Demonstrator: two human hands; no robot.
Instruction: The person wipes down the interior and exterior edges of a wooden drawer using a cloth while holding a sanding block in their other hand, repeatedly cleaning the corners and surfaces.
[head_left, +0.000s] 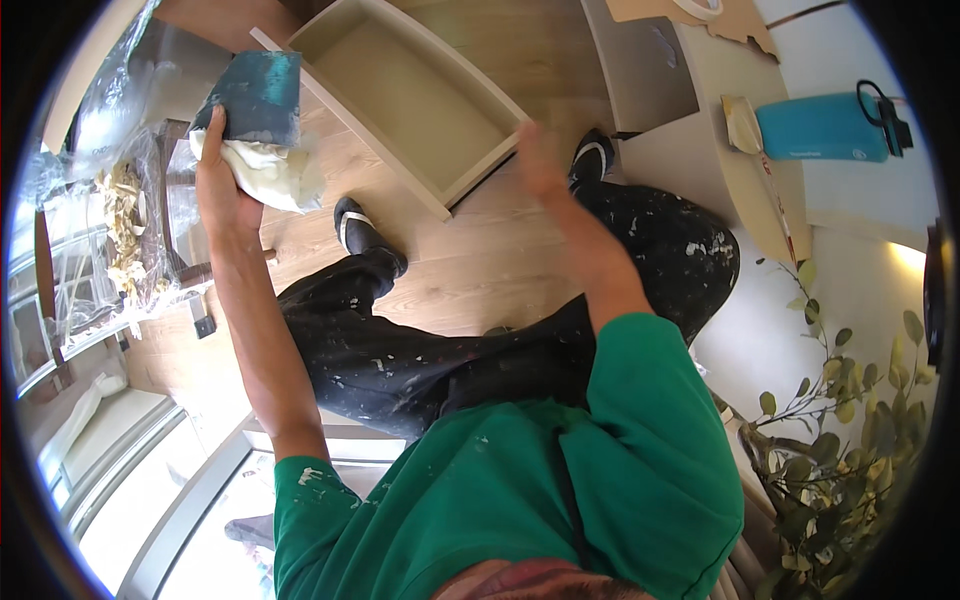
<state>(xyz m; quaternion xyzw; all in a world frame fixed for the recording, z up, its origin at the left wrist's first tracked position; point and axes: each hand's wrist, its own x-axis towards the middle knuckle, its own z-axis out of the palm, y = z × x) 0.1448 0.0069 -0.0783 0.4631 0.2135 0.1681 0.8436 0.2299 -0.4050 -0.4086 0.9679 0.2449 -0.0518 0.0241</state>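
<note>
My left hand [226, 185] is raised at the upper left, closed around a bunched white cloth [275, 176] and a dark blue-grey sheet [262, 95] that looks like sandpaper with turquoise smears. Its thumb presses against the sheet's face. On the floor ahead lies a beige, open-topped drawer [400, 90], set at a slant. My right hand [540, 165] is at the drawer's right front corner, smeared by motion. Whether it touches the corner, or how its fingers are set, I cannot make out.
Beige furniture [655, 145] stands on the right, with a blue bottle [825, 128] and a paint-stained brush [742, 125] on it. A leafy plant [870, 440] is at lower right. Clear plastic sheeting [85, 210] drapes the left side. My feet rest on the wood floor [450, 255].
</note>
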